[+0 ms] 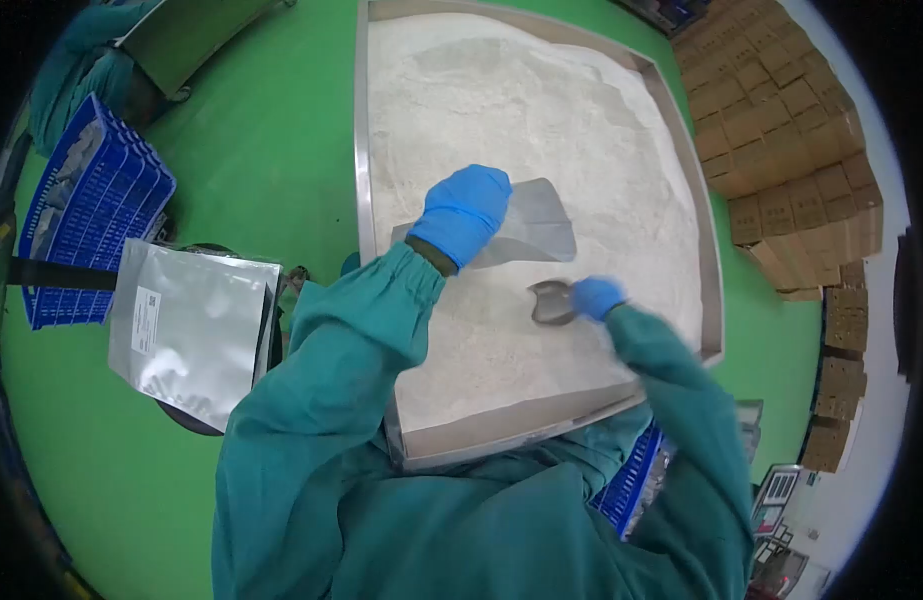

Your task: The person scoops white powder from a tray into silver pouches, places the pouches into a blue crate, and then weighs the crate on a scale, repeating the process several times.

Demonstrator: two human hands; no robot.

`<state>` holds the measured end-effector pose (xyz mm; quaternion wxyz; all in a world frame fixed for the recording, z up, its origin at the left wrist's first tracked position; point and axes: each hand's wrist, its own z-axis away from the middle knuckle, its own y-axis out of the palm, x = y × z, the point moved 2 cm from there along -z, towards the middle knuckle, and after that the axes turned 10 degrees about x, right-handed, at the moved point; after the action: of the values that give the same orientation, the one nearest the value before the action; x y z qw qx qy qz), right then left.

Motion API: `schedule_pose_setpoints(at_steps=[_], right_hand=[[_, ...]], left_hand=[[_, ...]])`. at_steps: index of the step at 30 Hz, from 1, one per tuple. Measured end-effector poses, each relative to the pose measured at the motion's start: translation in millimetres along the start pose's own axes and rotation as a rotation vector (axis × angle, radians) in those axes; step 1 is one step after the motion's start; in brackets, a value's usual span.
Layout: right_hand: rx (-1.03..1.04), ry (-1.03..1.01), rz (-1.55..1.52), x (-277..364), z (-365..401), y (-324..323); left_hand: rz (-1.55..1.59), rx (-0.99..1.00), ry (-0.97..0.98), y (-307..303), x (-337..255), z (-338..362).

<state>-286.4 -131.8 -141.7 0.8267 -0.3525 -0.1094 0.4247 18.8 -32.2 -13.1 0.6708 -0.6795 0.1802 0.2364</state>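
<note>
In a large metal tray [362,130] lies a wide bed of white powder [501,110]. My left hand [465,214], in a blue glove, is closed on a silver-grey pouch [541,222] just above the powder. Part of the pouch is hidden behind that hand. Lower and to the right, my right hand [596,297], also gloved in blue and slightly blurred, grips a small metal scoop [552,303]. The scoop is near the pouch but apart from it, over the powder; whether it carries any is hard to tell.
Flat silver pouches [196,325] with a label are stacked left of the tray. A blue basket [106,215] of packets stands behind them; another blue basket [633,480] is by my right side. A person's sleeve [76,75] shows upper left. Cardboard boxes [771,140] are piled at the right.
</note>
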Motion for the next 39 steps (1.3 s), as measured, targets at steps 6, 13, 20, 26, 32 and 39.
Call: schedule_pose_setpoints(at_steps=[6,13,20,26,32,39], right_hand=[[-0.028,-0.105,-0.466,97,-14,42],[-0.322,-0.105,-0.489,5,170,-132],[-0.68,-0.236,-0.021,46,148,-228],[-0.258,0.128,0.46,54,205,-268],[-0.523,-0.015,-0.249,46,124,-210],[-0.41,-0.029,-0.816,40,111,-209]], left_hand=[[0.006,0.001,-0.054,-9,-1,4],[0.06,-0.054,-0.025,-9,6,-11],[0.119,-0.056,-0.049,-5,-16,11],[0.12,-0.062,-0.091,-12,-1,3],[-0.02,-0.339,0.0,-3,6,8],[-0.124,0.464,0.082,-85,9,20]])
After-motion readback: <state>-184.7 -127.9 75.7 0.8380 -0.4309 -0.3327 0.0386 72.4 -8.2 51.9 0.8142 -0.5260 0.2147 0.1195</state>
